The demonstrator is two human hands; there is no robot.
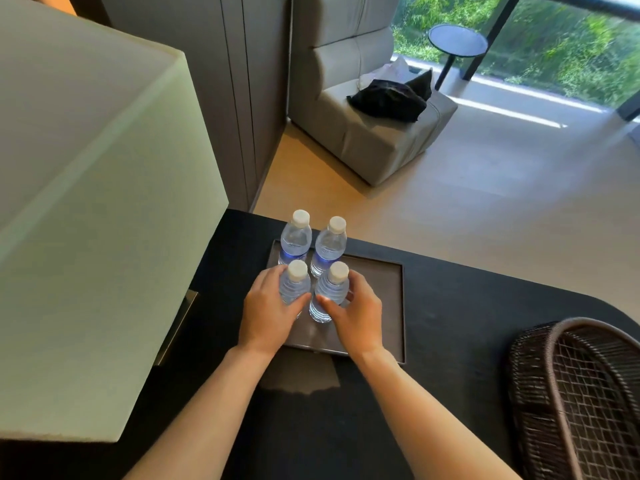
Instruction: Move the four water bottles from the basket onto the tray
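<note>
Several clear water bottles with white caps stand upright on the left part of a dark rectangular tray (384, 306). The far pair is the back-left bottle (295, 239) and the back-right bottle (329, 245). My left hand (268, 311) is wrapped around the front-left bottle (294, 287). My right hand (356, 313) is wrapped around the front-right bottle (330, 292). Both front bottles rest on the tray, close to each other. The dark wicker basket (575, 393) sits at the lower right, and I see no bottle in it.
The tray lies on a black table (467, 306) with a rounded far-right corner. A large pale lampshade (86, 220) fills the left side, overhanging the table. Beyond the table are a grey armchair (363, 133), a small round side table (457, 41) and a window.
</note>
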